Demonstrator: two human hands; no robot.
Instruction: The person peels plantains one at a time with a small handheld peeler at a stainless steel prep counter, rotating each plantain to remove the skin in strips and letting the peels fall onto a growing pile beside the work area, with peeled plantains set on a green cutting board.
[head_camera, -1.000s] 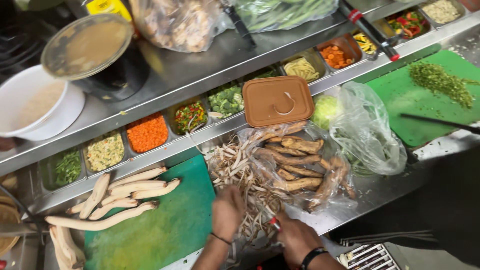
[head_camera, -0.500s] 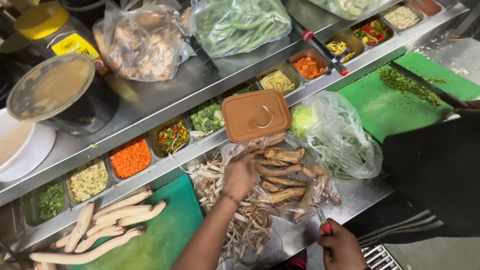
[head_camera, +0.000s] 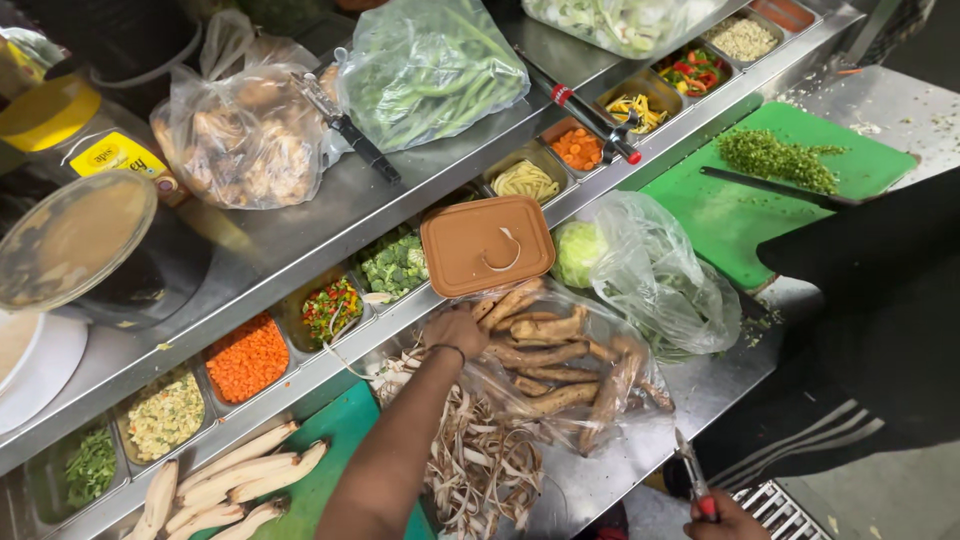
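The left hand (head_camera: 455, 330) is reaching, fingers hidden, into the clear plastic bag of brown unpeeled roots (head_camera: 560, 365) (beside the peelings); picking one firm root is probably wisest. The right hand (head_camera: 725, 520) is gripping a red-handled peeler (head_camera: 692, 475).

A steel counter (head_camera: 640, 470) carried a clear bag of brown roots (head_camera: 560, 365). Left of that bag lay a heap of peelings (head_camera: 480, 465) and a green board (head_camera: 340, 455); right of it, another bag (head_camera: 665, 280), perhaps holding cabbage.
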